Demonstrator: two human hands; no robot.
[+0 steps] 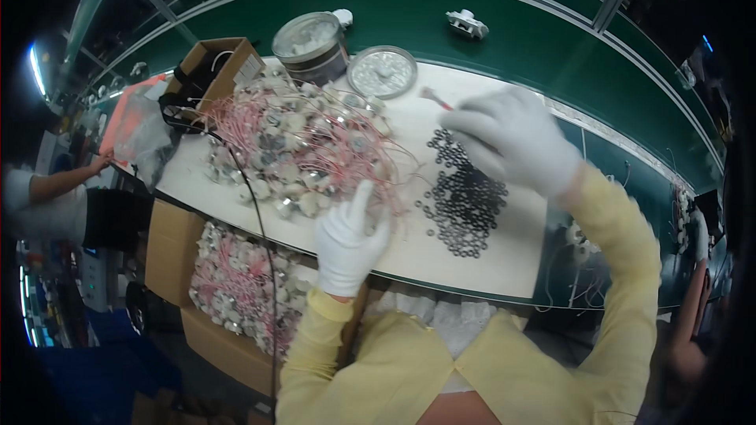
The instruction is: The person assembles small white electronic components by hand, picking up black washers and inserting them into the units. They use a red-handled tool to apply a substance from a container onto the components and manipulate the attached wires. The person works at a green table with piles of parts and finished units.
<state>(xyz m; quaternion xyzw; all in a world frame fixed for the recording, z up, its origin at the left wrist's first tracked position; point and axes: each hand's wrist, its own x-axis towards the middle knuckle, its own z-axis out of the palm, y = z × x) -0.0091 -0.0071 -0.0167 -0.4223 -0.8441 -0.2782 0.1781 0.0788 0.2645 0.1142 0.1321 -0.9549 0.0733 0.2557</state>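
Note:
My right hand [512,138], in a white glove, is raised over the right part of the white tabletop. Its fingers are closed on a small brush [435,98] with a pale tip and a red band; the rest of its handle is hidden in the glove. Below lies a spread of small dark rings [465,205]. My gloved left hand [346,240] is at the near edge of a heap of white-and-metal parts with pink wires [299,138]. Its index finger and thumb are apart, and I see nothing held between them. A shallow round tin of whitish, glossy material [383,72] sits beyond the heap.
A large round tub [311,47] stands beside the tin, with a cardboard box [224,71] to its left. Below the table's near edge, another carton [173,248] holds more wired parts. A dark cable [252,189] crosses the left side. Other people's arms [75,181] show at both sides.

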